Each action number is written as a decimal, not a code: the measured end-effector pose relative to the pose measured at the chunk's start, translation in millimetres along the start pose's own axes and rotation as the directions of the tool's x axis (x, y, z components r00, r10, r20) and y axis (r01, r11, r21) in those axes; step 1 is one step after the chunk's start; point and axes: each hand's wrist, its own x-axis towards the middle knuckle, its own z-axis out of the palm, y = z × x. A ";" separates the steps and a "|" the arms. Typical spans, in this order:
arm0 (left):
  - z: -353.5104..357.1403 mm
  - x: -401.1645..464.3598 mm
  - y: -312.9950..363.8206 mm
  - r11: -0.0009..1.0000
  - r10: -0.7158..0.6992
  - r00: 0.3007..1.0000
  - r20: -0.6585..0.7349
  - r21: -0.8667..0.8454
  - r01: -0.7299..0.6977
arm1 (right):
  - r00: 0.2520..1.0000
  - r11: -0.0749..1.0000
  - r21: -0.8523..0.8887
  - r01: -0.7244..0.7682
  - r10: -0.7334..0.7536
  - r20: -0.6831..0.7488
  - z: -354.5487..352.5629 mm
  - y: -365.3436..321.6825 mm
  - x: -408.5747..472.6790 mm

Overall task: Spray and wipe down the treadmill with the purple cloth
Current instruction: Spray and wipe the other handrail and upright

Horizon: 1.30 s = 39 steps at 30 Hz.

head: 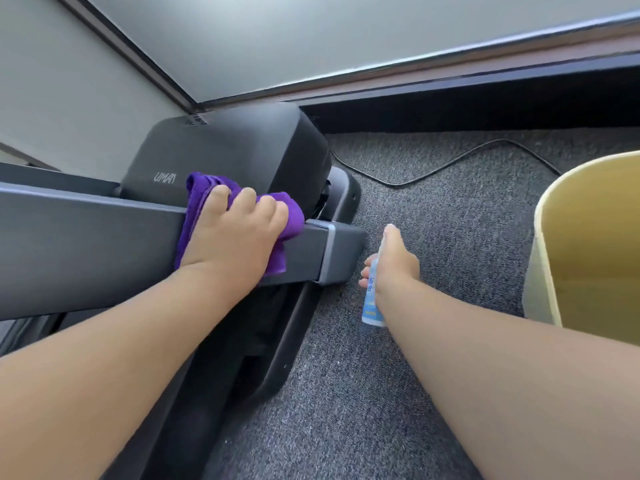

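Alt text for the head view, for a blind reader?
The left hand presses a purple cloth onto a dark treadmill rail, while the right hand holds a small blue spray bottle over grey carpet.
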 end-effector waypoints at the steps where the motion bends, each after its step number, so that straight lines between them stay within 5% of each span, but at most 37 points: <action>1: 2.3 8.5 7.2 0.996 -0.069 0.998 0.008 -0.050 0.069 | 0.998 0.999 -0.040 0.021 -0.018 0.068 -2.2 -1.8 2.4; 4: 11.2 24.6 30.9 0.965 -0.170 0.985 0.019 -0.199 0.170 | 0.971 0.986 -0.141 0.083 -0.048 0.236 -8.3 -9.3 3.0; 8: 24.2 45.7 64.3 0.955 -0.066 0.998 0.016 -0.288 0.067 | 0.961 0.992 -0.111 0.067 -0.034 0.274 -14.9 -4.3 -2.3; 26: 50.9 144.5 133.3 0.917 0.211 0.846 0.490 -0.398 0.002 | 0.972 0.958 -0.243 0.150 -0.099 0.211 -16.8 19.7 -3.7; 32: 54.2 137.7 156.2 0.946 0.309 0.857 0.411 -0.221 -0.236 | 0.972 0.961 -0.210 0.178 -0.140 0.187 -22.0 13.8 -4.2; 39: 67.7 89.7 174.4 0.846 0.516 0.813 0.270 -0.013 -0.533 | 0.977 0.969 -0.157 0.190 -0.170 0.131 -21.1 5.2 3.6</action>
